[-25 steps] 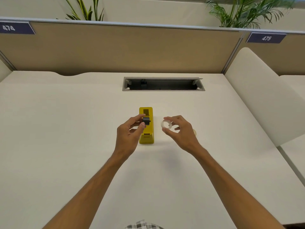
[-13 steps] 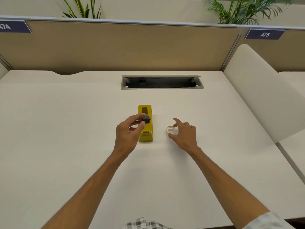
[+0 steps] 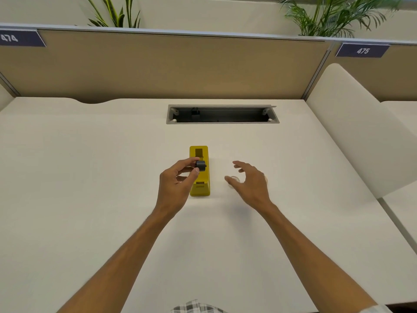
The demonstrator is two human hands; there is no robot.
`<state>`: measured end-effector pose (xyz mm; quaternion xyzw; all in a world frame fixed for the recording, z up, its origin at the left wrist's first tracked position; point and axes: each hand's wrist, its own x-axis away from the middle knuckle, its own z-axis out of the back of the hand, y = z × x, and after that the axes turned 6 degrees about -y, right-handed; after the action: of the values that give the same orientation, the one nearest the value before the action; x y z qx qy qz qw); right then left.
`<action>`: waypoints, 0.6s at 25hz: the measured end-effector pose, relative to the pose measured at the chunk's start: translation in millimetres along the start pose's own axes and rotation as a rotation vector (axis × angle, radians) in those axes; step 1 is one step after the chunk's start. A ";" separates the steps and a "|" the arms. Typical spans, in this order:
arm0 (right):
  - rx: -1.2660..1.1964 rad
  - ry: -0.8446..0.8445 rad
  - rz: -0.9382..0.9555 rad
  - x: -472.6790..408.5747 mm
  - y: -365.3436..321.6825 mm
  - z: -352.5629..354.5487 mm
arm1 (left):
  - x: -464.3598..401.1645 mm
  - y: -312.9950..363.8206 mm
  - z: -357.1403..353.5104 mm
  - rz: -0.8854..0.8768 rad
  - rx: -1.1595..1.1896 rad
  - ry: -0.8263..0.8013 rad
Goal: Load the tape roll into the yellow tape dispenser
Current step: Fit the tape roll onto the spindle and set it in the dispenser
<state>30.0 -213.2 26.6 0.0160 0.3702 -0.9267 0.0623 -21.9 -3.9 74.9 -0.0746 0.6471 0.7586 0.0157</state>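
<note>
left hand (image 3: 174, 184) pinches grey spool (image 3: 200, 166) over yellow dispenser (image 3: 199, 170), right hand (image 3: 249, 181) spread above tape roll (image 3: 233, 178); i'd say nothing loaded yet.

We see the yellow tape dispenser (image 3: 199, 171) lying lengthwise on the table (image 3: 90, 177), its narrow end near us and its open well toward the far end. A dark grey spool hub (image 3: 200, 166) sits above its middle. The clear tape roll (image 3: 233, 179) lies flat just right of it, partly hidden.
</note>
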 end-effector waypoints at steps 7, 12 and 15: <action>-0.546 -0.170 0.097 17.8 -75.9 18.6 | 5.6 4.9 -9.0 -0.019 -0.015 -0.062; -0.714 -0.179 0.058 20.6 -80.2 14.1 | 7.5 10.1 -11.8 -0.047 -0.001 -0.067; -0.765 -0.190 0.032 20.7 -81.4 16.8 | 5.8 11.9 -8.9 -0.063 -0.011 -0.071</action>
<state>-0.7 -168.5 92.8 -0.0885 0.6811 -0.7181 0.1123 -28.2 -15.0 84.4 -0.0679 0.6392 0.7635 0.0621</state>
